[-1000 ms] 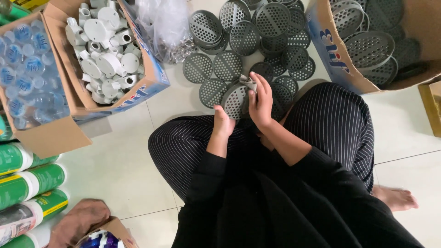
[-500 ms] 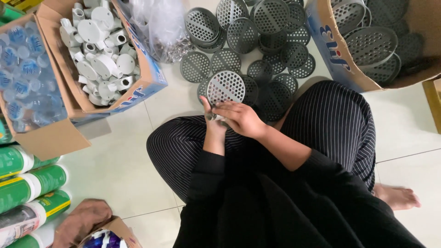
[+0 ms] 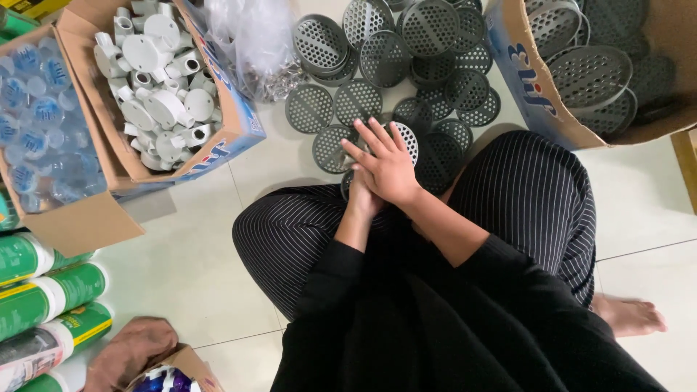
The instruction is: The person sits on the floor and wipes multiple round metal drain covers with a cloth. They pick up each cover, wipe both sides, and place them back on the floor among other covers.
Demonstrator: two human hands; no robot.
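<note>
I sit cross-legged on the tiled floor with both hands in front of my knees. My right hand [image 3: 385, 165] lies flat, fingers spread, on top of a light grey perforated disc [image 3: 406, 138]. Only the disc's far edge shows past my fingertips. My left hand [image 3: 361, 202] is under the right one and mostly hidden; it seems to hold the disc from below. Just beyond my hands, several darker grey perforated discs [image 3: 359, 101] lie spread and stacked on the floor.
A cardboard box of white plastic fittings [image 3: 156, 94] stands at far left, beside a box of clear blue-capped pieces [image 3: 36, 123]. A clear bag of metal parts [image 3: 261, 51] lies behind. A box of discs [image 3: 595, 72] is at right. Green tubes [image 3: 43, 297] lie at left.
The disc was held up facing me with my left hand; now it is lowered and my right palm has come down flat over it.
</note>
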